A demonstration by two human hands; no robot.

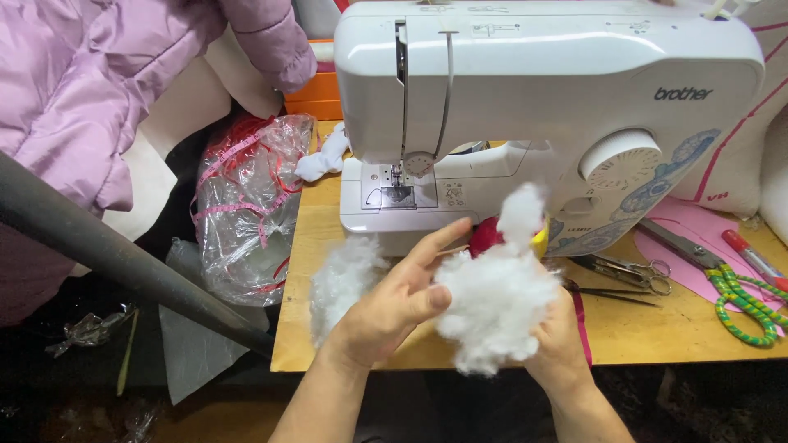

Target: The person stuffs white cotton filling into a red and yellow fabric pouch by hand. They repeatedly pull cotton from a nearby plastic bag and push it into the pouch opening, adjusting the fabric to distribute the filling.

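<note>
A fluffy clump of white stuffing (497,299) sits between both hands at the near edge of the desk (640,332), held just above the wood in front of the sewing machine (542,107). The right hand (558,340) cups it from below and behind, mostly hidden by the fibres, its grip closed on the clump. The left hand (398,308) presses in from the left, thumb against the stuffing and fingers stretched out toward the far side, so its grip is loosely closed on the same clump. Just beyond the clump, a red and yellow fabric piece (492,234) peeks out, with a tuft of stuffing rising over it. A second wad of stuffing (341,279) lies on the desk just left of the left hand. To the right lie small snips (628,271), large scissors with green wrapped handles (722,283) on a pink sheet (698,238), and a red marker (751,254). Left of the desk hangs a crumpled clear plastic bag (246,213) with a pink tape measure (234,209) over it. At the far left there is a lilac padded jacket (90,90), with a dark pole (123,262) slanting below it.
</note>
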